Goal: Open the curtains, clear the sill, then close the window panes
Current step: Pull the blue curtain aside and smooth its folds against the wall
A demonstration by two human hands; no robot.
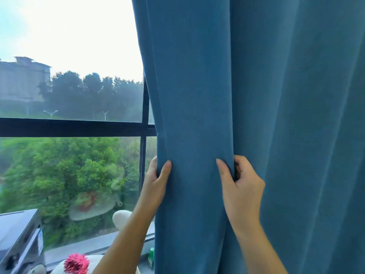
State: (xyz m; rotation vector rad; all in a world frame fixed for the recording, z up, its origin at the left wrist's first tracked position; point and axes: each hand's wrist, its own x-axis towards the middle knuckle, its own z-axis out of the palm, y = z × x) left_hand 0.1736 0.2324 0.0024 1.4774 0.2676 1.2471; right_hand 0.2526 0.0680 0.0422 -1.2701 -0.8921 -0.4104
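Both forearms reach up from bottom of frame to the blue curtain (256, 115). Left hand (156, 182) holds the curtain's leading edge, thumb in front, fingers wrapped behind the hem; grip closed on cloth. Right hand (243, 186) has pinched a fold further in, thumb and curled fingers closed tight on the fabric. Curtain covers right two-thirds of view; left part of the window (69, 86) is exposed, dark frame bars (75, 127) visible. Whether panes stand open cannot be told. Sill (83, 248) below carries clutter: pink flower (76, 263), small green bottle (151, 254) just beside the hem, a pale rounded object (121, 217), and a dark box-like item (17, 230) at far left. Judgement: curtain-opening step, partway; sill not yet cleared. Risk: the hem hangs right by the green bottle, so a sideways sweep could drag and topple it. Hard tugging low down may also strain the curtain's fixings, out of view.
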